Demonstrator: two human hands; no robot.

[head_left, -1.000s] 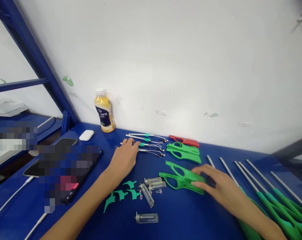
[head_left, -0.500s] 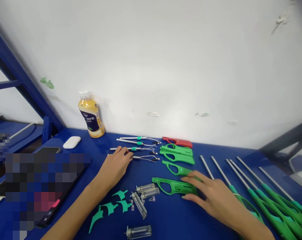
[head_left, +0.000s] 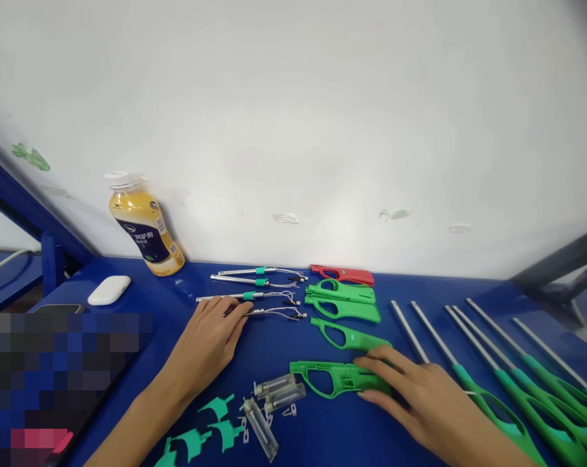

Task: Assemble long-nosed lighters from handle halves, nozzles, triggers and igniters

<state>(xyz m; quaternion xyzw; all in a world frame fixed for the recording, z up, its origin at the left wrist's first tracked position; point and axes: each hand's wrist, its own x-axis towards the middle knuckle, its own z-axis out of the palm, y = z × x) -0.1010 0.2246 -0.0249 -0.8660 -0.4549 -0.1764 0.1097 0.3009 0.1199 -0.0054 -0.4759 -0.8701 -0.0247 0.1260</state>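
Observation:
My left hand (head_left: 210, 340) lies over the nearest of several thin metal tubes with white wires, its thumb and fingertips closed on this metal lighter tube (head_left: 257, 312); the palm hides part of it. The other wired tubes (head_left: 239, 281), with teal clips, lie just behind. My right hand (head_left: 410, 389) has its thumb and fingers around the handle end of a green lighter shell half (head_left: 339, 377) lying on the table, its inner side up. Another green shell (head_left: 354, 338) lies right behind it. Clear fuel tanks (head_left: 261, 428) and teal triggers (head_left: 225, 433) lie between my forearms.
More green shells (head_left: 344, 293) and a red one (head_left: 346, 275) lie near the wall. Several long-necked green lighters (head_left: 531, 395) are at the right. A yellow bottle (head_left: 144, 227), a white earbud case (head_left: 109, 290) and a pixelated dark device (head_left: 79, 370) are at the left.
The camera view has shifted, so the bottle and case sit further left and the near parts lower. Both hands stay at the same tube and shell.

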